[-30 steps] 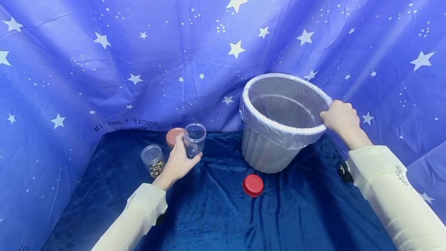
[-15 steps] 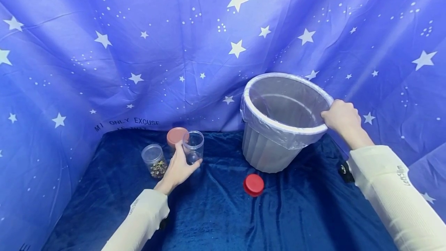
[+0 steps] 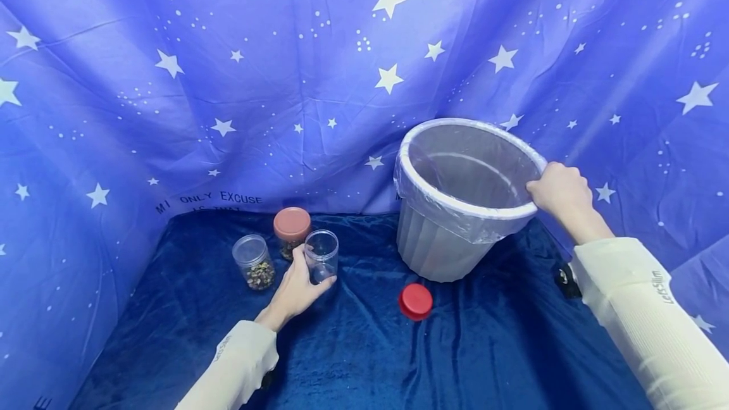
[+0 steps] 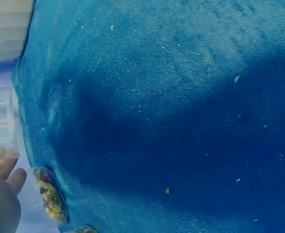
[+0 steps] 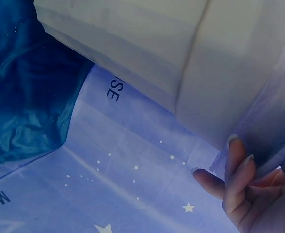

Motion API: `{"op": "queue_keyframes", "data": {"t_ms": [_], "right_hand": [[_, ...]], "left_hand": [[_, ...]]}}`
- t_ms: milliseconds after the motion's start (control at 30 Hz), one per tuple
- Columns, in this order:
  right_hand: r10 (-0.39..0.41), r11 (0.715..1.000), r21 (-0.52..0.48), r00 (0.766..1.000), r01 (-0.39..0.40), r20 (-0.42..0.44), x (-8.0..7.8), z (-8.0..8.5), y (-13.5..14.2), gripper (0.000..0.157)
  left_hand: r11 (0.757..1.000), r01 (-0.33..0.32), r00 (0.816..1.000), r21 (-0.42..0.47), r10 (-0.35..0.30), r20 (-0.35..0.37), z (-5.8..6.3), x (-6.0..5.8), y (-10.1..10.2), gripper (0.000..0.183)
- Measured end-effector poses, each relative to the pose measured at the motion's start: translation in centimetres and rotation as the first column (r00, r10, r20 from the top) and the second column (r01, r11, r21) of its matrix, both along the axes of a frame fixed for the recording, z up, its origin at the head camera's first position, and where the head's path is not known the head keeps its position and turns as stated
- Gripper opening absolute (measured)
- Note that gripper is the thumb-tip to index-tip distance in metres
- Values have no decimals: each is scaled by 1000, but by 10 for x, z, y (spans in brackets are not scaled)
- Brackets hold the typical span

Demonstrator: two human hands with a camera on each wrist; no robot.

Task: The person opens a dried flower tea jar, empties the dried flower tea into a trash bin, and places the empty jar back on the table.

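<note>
My left hand holds a clear, lidless plastic jar upright between thumb and fingers. No contents show in it; whether its base touches the cloth I cannot tell. Just behind it is a jar with a salmon-pink lid, partly hidden by my fingers. To the left stands another clear jar, partly filled with dry, mottled yellow-brown bits. On the right, my right hand grips the rim of a grey trash bin lined with a clear bag. The right wrist view shows its fingers curled at the rim.
A red lid lies on the dark blue cloth in front of the bin. Small crumbs are scattered over the cloth in the left wrist view. A purple star-printed curtain encloses the back and sides. Something small and black sits below my right sleeve.
My left hand has lowered the clear jar and brought it slightly nearer, uncovering more of the pink-lidded jar. My right hand stays on the bin's rim, and the bin has hardly moved.
</note>
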State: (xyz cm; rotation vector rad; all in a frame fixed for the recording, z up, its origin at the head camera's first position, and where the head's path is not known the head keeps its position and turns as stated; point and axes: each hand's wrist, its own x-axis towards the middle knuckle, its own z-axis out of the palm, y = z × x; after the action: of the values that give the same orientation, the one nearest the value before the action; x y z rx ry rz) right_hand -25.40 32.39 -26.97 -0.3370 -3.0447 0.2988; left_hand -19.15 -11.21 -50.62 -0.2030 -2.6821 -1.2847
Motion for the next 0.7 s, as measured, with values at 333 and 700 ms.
{"op": "queue_keyframes", "data": {"t_ms": [333,700], "right_hand": [[-2,1000,-1,1000,2,-21,-3,-3,2,47],[-6,1000,4,1000,6,-7,-3,-2,2,49]], "left_hand": [[998,13,999,-66,-9,48,-6,0,-4,88],[992,24,999,-121,-19,44,-22,-3,-11,83]]}}
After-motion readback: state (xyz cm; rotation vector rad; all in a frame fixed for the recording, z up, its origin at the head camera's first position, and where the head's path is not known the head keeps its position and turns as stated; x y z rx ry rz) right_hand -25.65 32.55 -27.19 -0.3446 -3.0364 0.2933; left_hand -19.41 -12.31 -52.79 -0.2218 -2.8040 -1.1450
